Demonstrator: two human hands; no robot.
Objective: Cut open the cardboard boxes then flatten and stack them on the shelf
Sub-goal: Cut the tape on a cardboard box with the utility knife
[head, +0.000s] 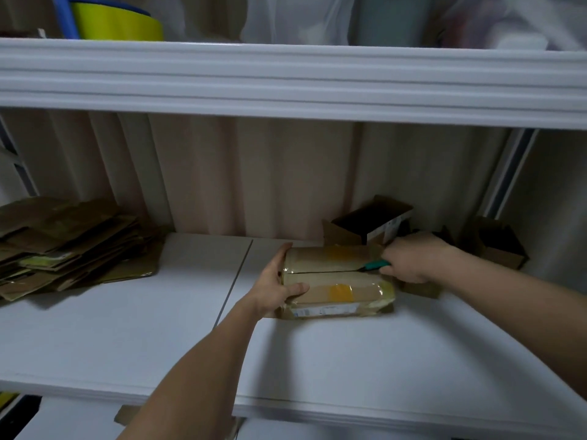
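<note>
From the head camera, the taped cardboard box (336,277) lies on the white shelf (158,328), and I place everything else by it. My left hand (274,289) holds the box's left end, thumb curled over the near top edge and fingers reaching up along the end face, so that grip is clamped on the box. My right hand (413,258) is at the box's right end, fingers wrapped tight around a green-handled cutter (374,265); its blade points left into the seam that runs along the middle of the box's top. The seam shows as a dark line from the left end to the blade tip. Yellow patches sit under the clear tape on both top flaps, and a white label runs along the near side.

Well to the left of the box lies a loose stack of flattened cardboard (70,246). Just behind the box's right end stands an opened box (368,228), and farther right another open box (495,246).
</note>
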